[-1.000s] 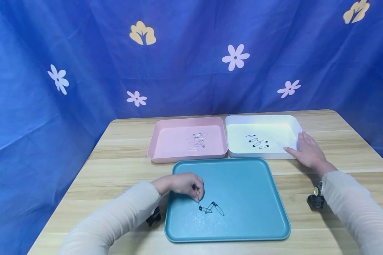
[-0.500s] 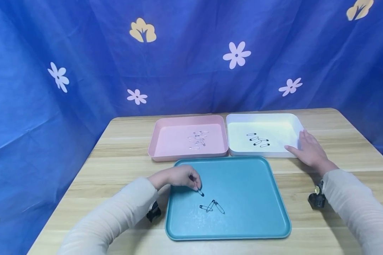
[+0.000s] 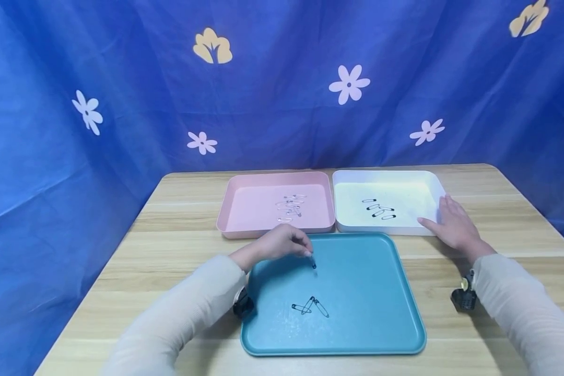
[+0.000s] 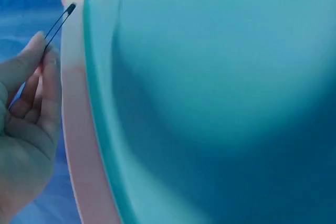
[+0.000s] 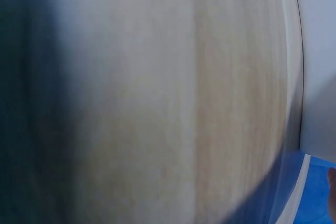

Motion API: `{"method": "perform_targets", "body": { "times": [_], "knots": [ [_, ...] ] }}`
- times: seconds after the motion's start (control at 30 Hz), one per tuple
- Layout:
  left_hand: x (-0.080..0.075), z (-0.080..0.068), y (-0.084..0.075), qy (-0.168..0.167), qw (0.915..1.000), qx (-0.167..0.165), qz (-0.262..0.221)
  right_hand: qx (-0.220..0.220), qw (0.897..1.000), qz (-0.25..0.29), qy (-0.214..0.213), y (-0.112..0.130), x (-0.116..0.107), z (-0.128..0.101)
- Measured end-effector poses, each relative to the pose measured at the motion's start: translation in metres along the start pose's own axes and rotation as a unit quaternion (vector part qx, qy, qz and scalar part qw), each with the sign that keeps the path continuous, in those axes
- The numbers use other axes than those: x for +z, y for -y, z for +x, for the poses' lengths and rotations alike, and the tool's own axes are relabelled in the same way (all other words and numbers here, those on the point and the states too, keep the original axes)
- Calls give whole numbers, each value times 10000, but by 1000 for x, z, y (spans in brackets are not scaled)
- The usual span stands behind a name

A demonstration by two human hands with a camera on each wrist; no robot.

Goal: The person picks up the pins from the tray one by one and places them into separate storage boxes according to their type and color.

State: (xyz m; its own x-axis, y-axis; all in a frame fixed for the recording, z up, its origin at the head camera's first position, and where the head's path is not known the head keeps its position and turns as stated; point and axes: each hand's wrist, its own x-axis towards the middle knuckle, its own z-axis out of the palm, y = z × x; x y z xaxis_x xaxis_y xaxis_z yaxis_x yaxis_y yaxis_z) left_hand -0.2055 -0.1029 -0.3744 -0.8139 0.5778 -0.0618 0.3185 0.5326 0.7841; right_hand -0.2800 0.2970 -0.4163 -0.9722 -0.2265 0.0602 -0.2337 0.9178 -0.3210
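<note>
My left hand [image 3: 286, 243] pinches a black safety pin [image 4: 59, 23] between thumb and fingertips, its dark head pointing away from the hand. In the head view this hand hovers over the back left part of the teal tray [image 3: 357, 344]. Three black safety pins [image 3: 310, 306] lie together on that tray, partly overlapping. My right hand [image 3: 456, 224] rests with extended fingers on the right end of the white tray [image 3: 380, 228], holding nothing. Several black safety pins [image 3: 379, 209] lie inside the white tray. Only a bit of a fingertip shows in the right wrist view.
Left of the white tray stands a pink tray [image 3: 244, 234] with several silver safety pins [image 3: 291, 206]. Both raised-rim trays sit just behind the teal one on the wooden table [image 3: 178, 235]. A blue curtain [image 3: 272, 104] hangs behind the table.
My left hand has lifted a black safety pin from the group on the teal tray and carried it back and to the right. My right hand stays at the white tray.
</note>
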Motion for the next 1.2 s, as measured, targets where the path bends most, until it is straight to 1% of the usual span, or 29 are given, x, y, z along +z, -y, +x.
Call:
{"method": "perform_targets", "body": {
  "times": [0.07, 0.13, 0.27, 0.37, 0.47, 0.53, 0.63, 0.7, 0.77, 0.8, 0.87, 0.9, 0.97, 1.0, 1.03, 1.1, 1.13, 1.17, 1.2],
  "knots": [
    [1, 7, -6, -73, 9998, -56, -171, 5, 10000, 27, -31, -1, 0, -1],
    [3, 13, -11, -134, 9996, -106, -236, -20, 10000, 29, -43, -2, 1, -1],
    [5, 26, -20, -318, 9989, -226, -254, -41, 10000, -3, -15, -2, 1, -1],
    [7, 38, -23, -512, 9980, -244, -277, -14, 10000, -40, 9, -1, 1, 0],
    [9, 50, -25, -682, 9959, -298, -507, -10, 10000, -45, -2, -1, 1, 0],
    [11, 59, -27, -782, 9928, -412, -811, -12, 10000, -35, -18, -1, 1, 0],
    [15, 71, -31, -1003, 9834, -779, -1299, -13, 10000, -26, -29, -2, 1, 0],
    [15, 74, -42, -1177, 9726, -1029, -1719, -14, 10000, -23, -34, -2, 1, 0],
    [19, 82, -44, -1469, 9617, -1179, -1991, -24, 10000, -28, -42, -2, 1, 0],
    [20, 86, -45, -1607, 9543, -1257, -2183, -35, 10000, -36, -46, -2, 1, 0],
    [24, 96, -44, -1885, 9378, -1355, -2582, -45, 10000, -29, -73, -2, 1, 0],
    [26, 104, -39, -2010, 9305, -1405, -2721, -49, 9999, -27, -86, -2, 1, 1],
    [31, 117, -31, -2207, 9195, -1418, -2927, -33, 10000, -7, -87, -2, 2, 1],
    [33, 123, -29, -2254, 9152, -1510, -2980, -24, 10000, -6, -90, -2, 2, 1],
    [34, 129, -27, -2308, 9141, -1500, -2977, -9, 10000, 3, -89, -2, 2, 1],
    [36, 139, -26, -2347, 9169, -1586, -2810, 18, 10000, 10, -79, -2, 2, 1],
    [38, 142, -27, -2387, 9183, -1623, -2710, 29, 10000, 8, -84, -2, 2, 1],
    [39, 146, -29, -2435, 9176, -1656, -2672, 39, 10000, 15, -88, -2, 2, 1],
    [40, 148, -32, -2480, 9165, -1769, -2592, 40, 9999, 24, -100, -2, 2, 1]
  ]
}}
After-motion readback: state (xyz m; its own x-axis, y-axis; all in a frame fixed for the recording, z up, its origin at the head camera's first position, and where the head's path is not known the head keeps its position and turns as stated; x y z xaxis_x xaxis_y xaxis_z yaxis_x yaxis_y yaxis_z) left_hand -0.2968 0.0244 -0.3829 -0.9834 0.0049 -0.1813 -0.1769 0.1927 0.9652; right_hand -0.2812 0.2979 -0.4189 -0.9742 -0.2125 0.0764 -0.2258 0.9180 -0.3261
